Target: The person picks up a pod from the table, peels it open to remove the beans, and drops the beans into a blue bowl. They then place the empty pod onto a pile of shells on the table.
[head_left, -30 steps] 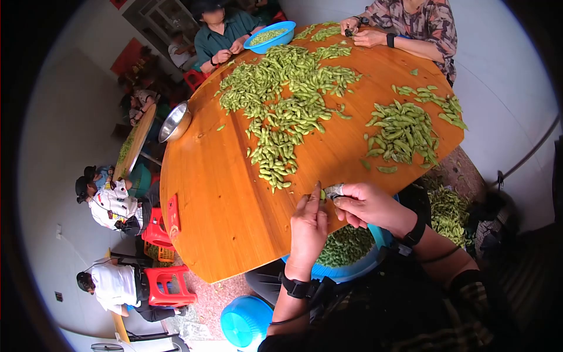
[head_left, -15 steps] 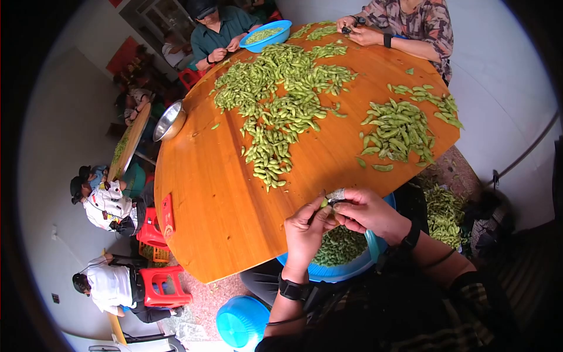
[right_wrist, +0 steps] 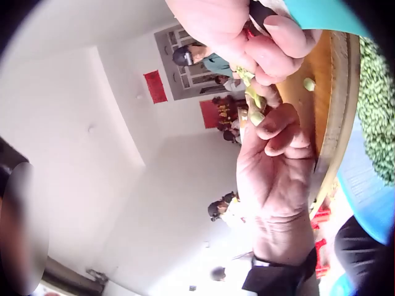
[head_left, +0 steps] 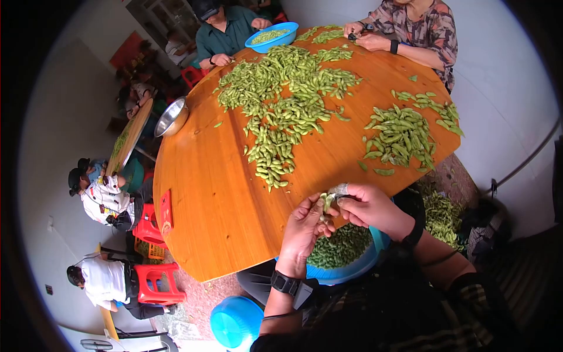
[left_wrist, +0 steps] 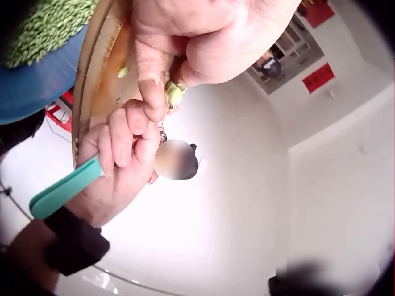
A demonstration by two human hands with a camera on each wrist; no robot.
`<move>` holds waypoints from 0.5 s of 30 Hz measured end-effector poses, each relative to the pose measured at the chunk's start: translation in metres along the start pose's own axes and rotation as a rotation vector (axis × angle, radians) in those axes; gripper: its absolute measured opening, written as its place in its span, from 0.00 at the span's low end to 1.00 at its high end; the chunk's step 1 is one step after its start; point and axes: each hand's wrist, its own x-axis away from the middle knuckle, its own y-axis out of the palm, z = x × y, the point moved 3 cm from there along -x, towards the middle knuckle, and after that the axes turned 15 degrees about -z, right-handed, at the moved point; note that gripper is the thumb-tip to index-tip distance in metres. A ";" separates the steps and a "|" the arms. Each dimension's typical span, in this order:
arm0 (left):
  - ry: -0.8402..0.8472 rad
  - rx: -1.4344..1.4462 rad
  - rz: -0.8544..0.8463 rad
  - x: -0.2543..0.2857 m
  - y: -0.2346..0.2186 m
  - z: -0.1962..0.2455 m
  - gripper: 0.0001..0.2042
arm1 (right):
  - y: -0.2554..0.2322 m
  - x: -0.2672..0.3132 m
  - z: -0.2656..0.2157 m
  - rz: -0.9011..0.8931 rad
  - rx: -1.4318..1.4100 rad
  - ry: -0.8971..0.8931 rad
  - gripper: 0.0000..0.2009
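My left hand (head_left: 303,227) pinches a split green soybean pod (head_left: 327,202) between thumb and fingers over the table's near edge. The opened pod (right_wrist: 254,106) shows pale green at the left fingertips in the right wrist view. My right hand (head_left: 375,209) is close beside it, fingertips at the pod, with a grey wrap (head_left: 338,189) round one finger. Its curled fingers grip a tool with a flat teal handle (left_wrist: 65,188); the working end is hidden. Below both hands, a blue basin (head_left: 352,273) holds shelled green beans (head_left: 340,246).
A large pod pile (head_left: 287,88) and a smaller one (head_left: 402,135) lie on the wooden table (head_left: 217,205). A blue bowl (head_left: 287,36) stands at the far side near two seated people. A metal bowl (head_left: 172,117) sits at the left edge. More pods (head_left: 443,214) lie on the floor at right.
The pod between my hands now appears split open. My left hand has turned, showing more of its palm side. Across the table, one person's hand has moved to the blue bowl.
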 end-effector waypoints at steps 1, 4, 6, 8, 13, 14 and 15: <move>-0.003 -0.011 0.040 -0.001 -0.002 -0.003 0.14 | 0.000 0.000 0.000 0.072 0.128 -0.052 0.07; 0.166 -0.226 0.165 -0.004 -0.009 -0.001 0.10 | 0.002 0.001 -0.008 0.185 0.384 -0.099 0.07; 0.111 -0.259 0.161 -0.004 -0.005 0.003 0.09 | 0.000 0.003 -0.017 0.239 0.604 -0.117 0.10; 0.050 -0.292 0.153 -0.004 0.003 0.004 0.08 | -0.002 -0.002 -0.014 0.167 0.654 -0.127 0.09; 0.198 -0.274 0.213 -0.005 0.011 0.006 0.05 | 0.001 0.000 -0.014 0.278 0.566 -0.261 0.08; 0.207 -0.278 0.209 -0.004 0.012 0.007 0.05 | -0.002 -0.001 -0.012 0.279 0.571 -0.270 0.08; 0.191 -0.283 0.203 -0.002 0.014 0.007 0.05 | -0.006 -0.003 -0.007 0.227 0.588 -0.240 0.08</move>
